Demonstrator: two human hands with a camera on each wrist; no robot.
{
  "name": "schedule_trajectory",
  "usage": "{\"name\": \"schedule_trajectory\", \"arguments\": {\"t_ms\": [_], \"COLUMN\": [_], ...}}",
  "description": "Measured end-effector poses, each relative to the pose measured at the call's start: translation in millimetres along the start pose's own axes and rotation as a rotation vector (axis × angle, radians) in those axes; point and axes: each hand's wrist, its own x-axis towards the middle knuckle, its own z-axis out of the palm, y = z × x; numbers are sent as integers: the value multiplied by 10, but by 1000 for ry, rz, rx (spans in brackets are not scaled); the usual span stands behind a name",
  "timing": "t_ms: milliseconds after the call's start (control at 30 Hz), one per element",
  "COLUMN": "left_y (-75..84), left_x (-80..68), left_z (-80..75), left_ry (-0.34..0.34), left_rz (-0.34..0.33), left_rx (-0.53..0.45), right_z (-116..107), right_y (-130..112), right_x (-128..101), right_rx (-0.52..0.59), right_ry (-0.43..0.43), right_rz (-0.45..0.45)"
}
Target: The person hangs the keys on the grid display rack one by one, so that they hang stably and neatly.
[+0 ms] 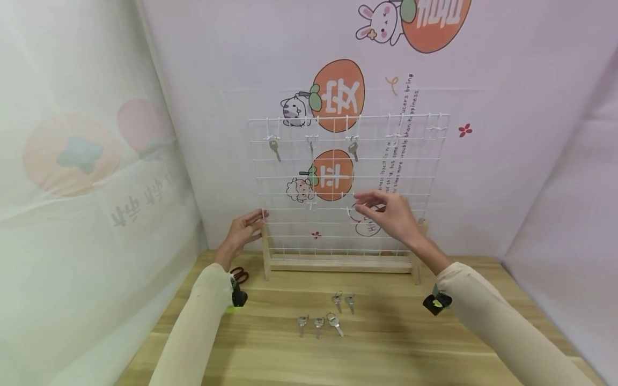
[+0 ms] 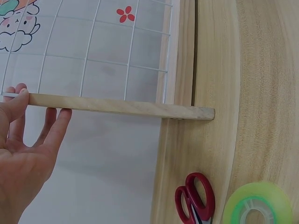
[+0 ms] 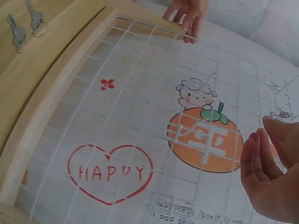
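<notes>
Grid upright at back of worktop, on wooden frame. Left hand relaxed, fingers touching left post. Right hand spread, empty, before mesh. Likely light, springy wire; hold by posts. Keys loose below.

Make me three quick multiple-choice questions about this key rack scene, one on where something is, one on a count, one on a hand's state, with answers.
1. Where do the scissors lie?
A. by the rack's left post
B. hung on the grid
C. among the loose keys

2. How many keys lie loose on the table?
A. two
B. five
C. eight

3. What is the left hand doing?
A. gripping scissors
B. touching the rack's left edge
C. lying flat on the table

Answers: 1 A, red handles show beside the post. 2 B, five lie before the rack. 3 B, fingers rest on the edge.
</notes>
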Motion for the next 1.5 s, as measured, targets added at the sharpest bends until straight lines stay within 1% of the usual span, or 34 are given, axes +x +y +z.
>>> {"name": "schedule_trajectory", "arguments": {"t_ms": [200,267,367,467,600,700,900,1033,1133,1333,1500], "left_y": [1,-10,-18,-30,-16,-13,-26,-25,-24,-20,-20], "left_x": [46,59,56,46,37,42,44,38,31,27,28], "left_z": [27,31,17,-8,-7,7,0,-23,-31,-8,3], "left_ry": [-10,-11,-15,-19,-13,-7,-7,-12,-17,-12,0], "left_rz": [10,13,13,13,11,7,-7,-2,4,-6,-8], "left_rx": [7,10,9,12,28,36,45,40,32,32,40], "right_z": [95,154,271,416,590,708,925,1048,1147,1335,1450], "right_y": [113,161,250,374,535,652,867,989,1065,1153,1146], "right_x": [-122,-171,-267,-386,-550,-674,-903,-1016,-1085,-1192,-1228], "right_rx": [-25,-27,-21,-9,-3,6,41,29,19,68,42], "right_ry": [-47,-69,-103,-127,-142,-163,-222,-234,-248,-288,-312], "right_rz": [9,0,-5,-30,-61,-44,40,72,72,36,80]}}
